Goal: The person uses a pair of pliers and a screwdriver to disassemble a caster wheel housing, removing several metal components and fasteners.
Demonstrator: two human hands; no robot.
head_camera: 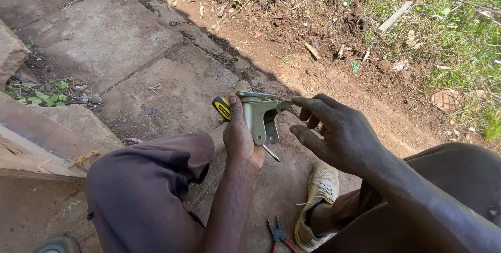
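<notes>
Looking down from the head camera, the person sits low over a floor of cracked concrete slabs [104, 33], knees up and both arms out in front. The left hand [241, 138] is clenched around a grey metal bracket [259, 114], a folded piece with a flat plate on top and a forked lower end, and the same grip takes in a screwdriver with a yellow-and-black handle [222, 108] whose thin shaft pokes out below the palm. That bracket is up in the air between the knees, above the slab edge where concrete gives way to bare red soil [334, 83]. The right hand [334, 133] is released, fingers spread and slightly curled, fingertips just beside the bracket's right end; whether they touch it I can't tell. Down at the bottom edge, red-handled pliers [278, 234] lie on the concrete just beside the pale worn shoe [315, 201]. Grass and litter [449, 28] fill the far right corner.
</notes>
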